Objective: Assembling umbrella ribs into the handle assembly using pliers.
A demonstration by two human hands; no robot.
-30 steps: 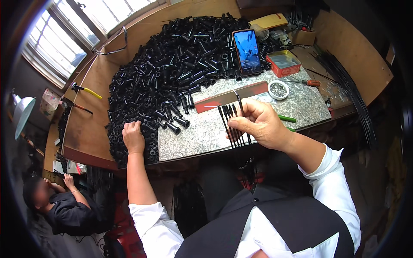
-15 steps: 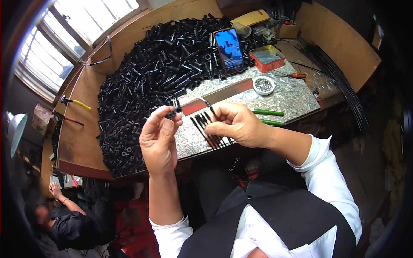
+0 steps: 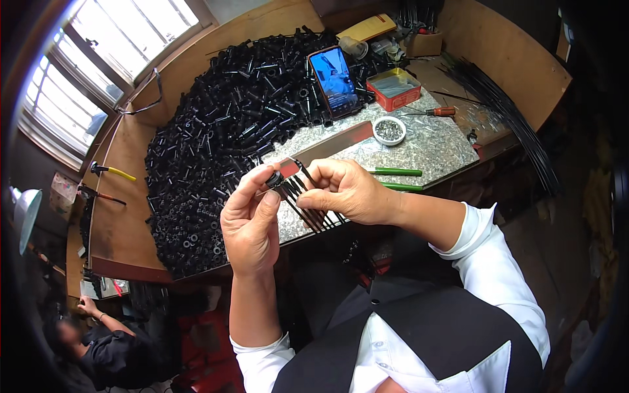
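My left hand (image 3: 252, 223) pinches a small black ringed plastic part (image 3: 274, 179) between thumb and fingertips. Several thin black rods (image 3: 317, 221), like umbrella ribs, fan out beneath the fingers of my right hand (image 3: 347, 193), which is closed on them. One rod with a pale tip rises above the right fingers, toward the black part. The two hands are close together over the table's front edge, and the rod ends lie right beside the black part. Whether they are joined to it is hidden by the fingers.
A large heap of black tubular parts (image 3: 229, 111) covers the table's left and back. A phone (image 3: 333, 80) leans on it. Beyond my right hand are a white bowl (image 3: 389, 141) of small metal pieces, a red tin (image 3: 401, 101), a screwdriver (image 3: 440, 112) and green-handled tools (image 3: 398, 172). Another person sits lower left.
My hands have come closer together. The black part in my left hand has turned and now sits against the rods' upper ends. The whole view has shifted slightly.
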